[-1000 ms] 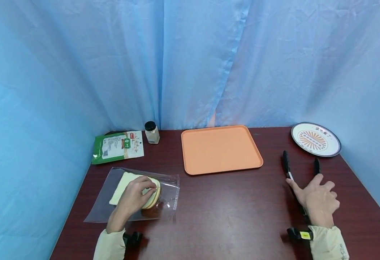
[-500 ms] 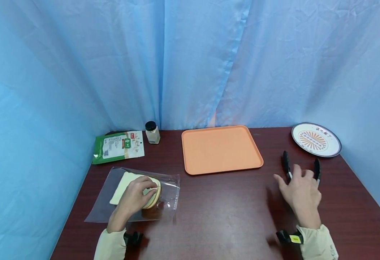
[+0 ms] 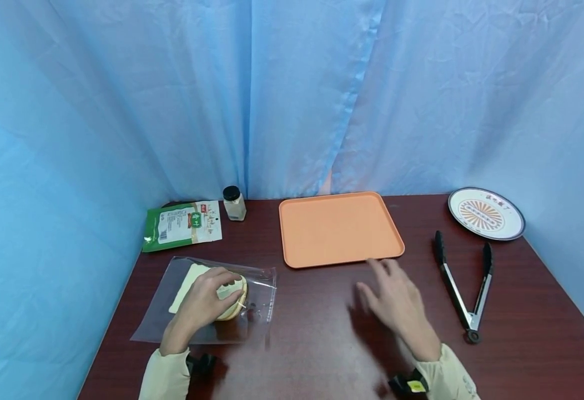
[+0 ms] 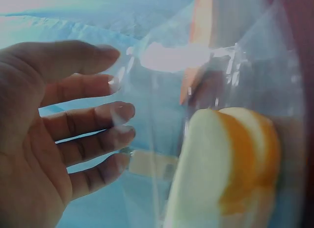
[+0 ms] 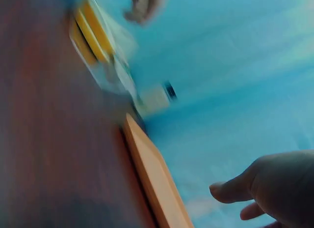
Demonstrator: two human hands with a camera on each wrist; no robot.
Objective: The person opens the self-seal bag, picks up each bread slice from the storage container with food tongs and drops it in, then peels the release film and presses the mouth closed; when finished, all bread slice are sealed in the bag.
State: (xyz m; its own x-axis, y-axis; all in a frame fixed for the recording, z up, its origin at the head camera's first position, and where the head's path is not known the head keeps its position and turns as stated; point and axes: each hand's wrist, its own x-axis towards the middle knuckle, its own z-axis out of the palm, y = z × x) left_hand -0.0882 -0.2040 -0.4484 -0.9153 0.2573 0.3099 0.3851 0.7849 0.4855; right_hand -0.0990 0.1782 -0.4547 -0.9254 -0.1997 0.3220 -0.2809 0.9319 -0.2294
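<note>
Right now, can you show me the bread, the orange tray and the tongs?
Bread (image 4: 205, 161), left wrist view: the pale face of the front slice.
Orange tray (image 3: 341, 230), head view: its bare flat middle.
Tongs (image 3: 453, 288), head view: a silver arm.

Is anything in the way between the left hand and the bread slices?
Yes: the clear bag. In the left wrist view its film lies between the left hand and the bread slices. Nothing else visible stands between them.

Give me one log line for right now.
left hand: at clear bag holding bread slices, contact unclear | right hand: holding nothing, near orange tray | tongs: lying spread on table
</note>
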